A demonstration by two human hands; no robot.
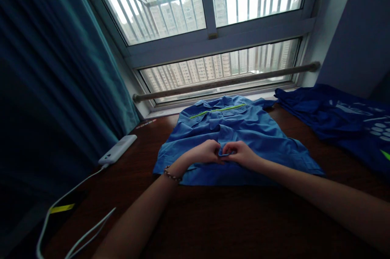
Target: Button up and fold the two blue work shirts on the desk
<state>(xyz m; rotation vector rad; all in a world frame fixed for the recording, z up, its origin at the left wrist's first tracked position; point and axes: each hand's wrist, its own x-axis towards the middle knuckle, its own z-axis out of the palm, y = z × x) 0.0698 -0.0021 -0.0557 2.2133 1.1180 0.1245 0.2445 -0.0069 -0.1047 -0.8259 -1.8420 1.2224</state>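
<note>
A light blue work shirt with a yellow-green stripe across its chest lies spread out, collar toward the window. Near its lower front edge my left hand, a braided bracelet on its wrist, has its fingers curled and pressed onto the cloth. Close beside it, my right hand pinches a fold of the shirt's front edge between thumb and fingers. The two hands almost meet over the middle of the shirt. What exactly lies under the left fingertips is hidden.
Both hands work over a dark brown wooden surface. A darker blue printed garment lies to the right. On the left are a white power bank with a white cable and a blue curtain. Behind is a window with a horizontal rail.
</note>
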